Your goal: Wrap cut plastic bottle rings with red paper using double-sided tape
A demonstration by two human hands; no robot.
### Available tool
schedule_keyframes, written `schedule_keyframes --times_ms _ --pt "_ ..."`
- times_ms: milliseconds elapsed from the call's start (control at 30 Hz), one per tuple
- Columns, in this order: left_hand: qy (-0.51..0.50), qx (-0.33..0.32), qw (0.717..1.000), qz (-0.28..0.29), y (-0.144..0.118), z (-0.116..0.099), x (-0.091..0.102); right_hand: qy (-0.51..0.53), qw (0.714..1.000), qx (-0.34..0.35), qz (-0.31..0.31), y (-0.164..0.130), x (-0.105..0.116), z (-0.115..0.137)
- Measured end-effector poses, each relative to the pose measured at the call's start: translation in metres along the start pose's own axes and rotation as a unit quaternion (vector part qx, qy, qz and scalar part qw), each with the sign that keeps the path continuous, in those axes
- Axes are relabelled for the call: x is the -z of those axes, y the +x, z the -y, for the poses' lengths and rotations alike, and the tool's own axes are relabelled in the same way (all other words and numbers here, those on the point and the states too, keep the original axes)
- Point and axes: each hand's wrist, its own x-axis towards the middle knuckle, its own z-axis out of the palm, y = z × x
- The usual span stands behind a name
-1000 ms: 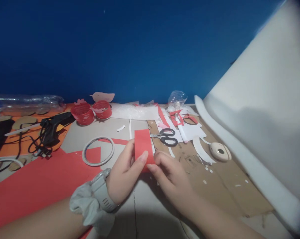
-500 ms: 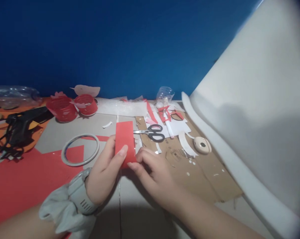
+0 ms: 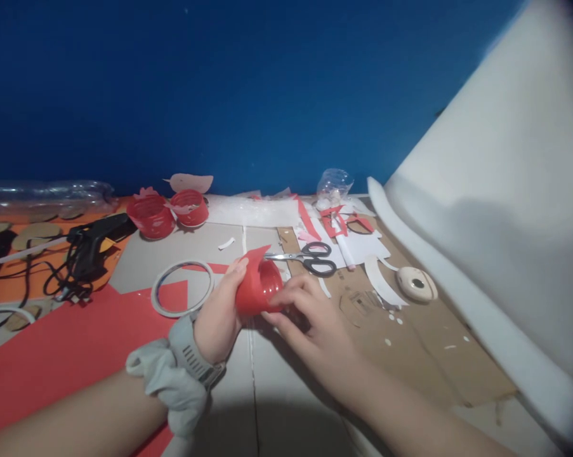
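Between my hands is a red paper strip (image 3: pixel 249 289) curved around a short, shiny plastic cup (image 3: pixel 270 279), whose open end faces right. The strip's upper end sticks up loose. My left hand (image 3: pixel 222 314) grips the strip and cup from the left, thumb on top. At the cup's rim, my right hand (image 3: pixel 309 317) pinches the lower edge of the red paper. Black-handled scissors (image 3: pixel 315 257) lie just behind, blades toward the cup. A roll of double-sided tape (image 3: pixel 158 295) lies left of my left hand.
Two red-wrapped cups (image 3: pixel 151 219) stand at the back beside a black glue gun (image 3: pixel 93 247). Red paper (image 3: pixel 77 355) spreads at left. On the cardboard (image 3: pixel 424 355) at right lie paper scraps and a cream round gadget (image 3: pixel 416 284). A white padded panel (image 3: pixel 514 158) rises at right.
The red strip has turned from flat facing me to sideways, so the cup's opening now shows. The view has swung slightly left.
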Motion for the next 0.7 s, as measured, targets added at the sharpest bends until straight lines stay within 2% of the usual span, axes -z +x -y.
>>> schedule_keyframes --times_ms 100,200,400,700 --pt "-0.037 0.061 0.997 0.027 0.0027 -0.0038 -0.0055 0.005 1.000 -0.008 -0.003 0.0006 0.0005 -0.0003" --pt "-0.066 0.082 0.994 0.037 0.0021 -0.0046 -0.0072 0.004 1.000 0.003 0.003 0.0002 0.0013 0.0009" --pt "-0.090 0.084 0.992 0.028 0.0019 -0.0048 -0.0095 -0.019 0.999 0.012 0.028 -0.0011 0.0016 0.0029" --pt "-0.072 0.058 0.996 0.016 0.0029 -0.0006 -0.0055 -0.030 0.999 0.009 0.029 0.0007 0.0006 0.0038"
